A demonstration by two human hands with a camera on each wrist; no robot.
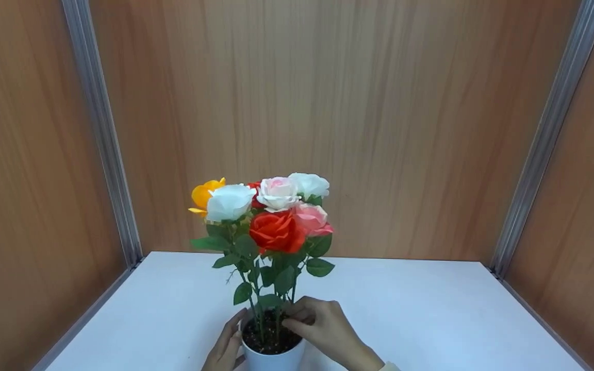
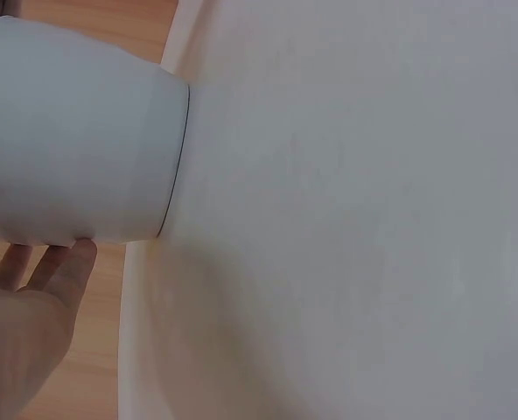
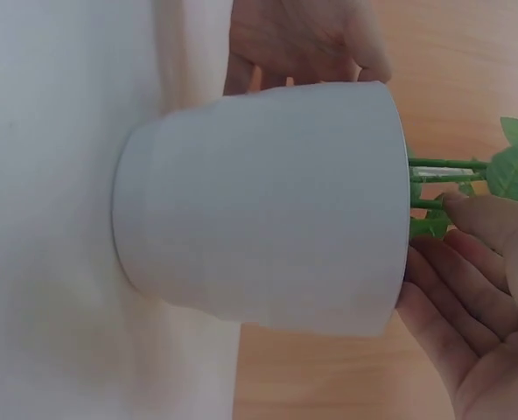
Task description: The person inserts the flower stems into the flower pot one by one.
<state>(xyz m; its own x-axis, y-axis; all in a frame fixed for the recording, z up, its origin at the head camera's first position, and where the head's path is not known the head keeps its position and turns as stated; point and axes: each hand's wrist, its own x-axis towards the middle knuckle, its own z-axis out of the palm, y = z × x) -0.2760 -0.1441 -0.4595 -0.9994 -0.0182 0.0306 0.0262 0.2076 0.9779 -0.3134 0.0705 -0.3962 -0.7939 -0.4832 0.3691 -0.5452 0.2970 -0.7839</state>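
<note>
A white flowerpot [image 1: 276, 360] of dark soil [image 1: 271, 337] stands upright on the table, holding several artificial roses on green stems. Among the blooms are a red rose [image 1: 276, 232], a pink rose [image 1: 310, 219] and a white rose [image 1: 231, 202]. My left hand [image 1: 222, 344] rests its fingertips against the pot's left side; the left wrist view shows these fingers [image 2: 73, 267] fairly straight on the wall. Over the right rim, my right hand [image 1: 328, 325] pinches a green stem [image 3: 430, 205] low down between thumb and fingers. Leaves and the rim partly hide the pinch.
The white table [image 1: 421, 309] stretches behind and to both sides of the pot. Wood-grain panels [image 1: 379, 129] close in the back and sides, joined by grey metal posts [image 1: 103, 129]. The table's near edge lies close to the pot.
</note>
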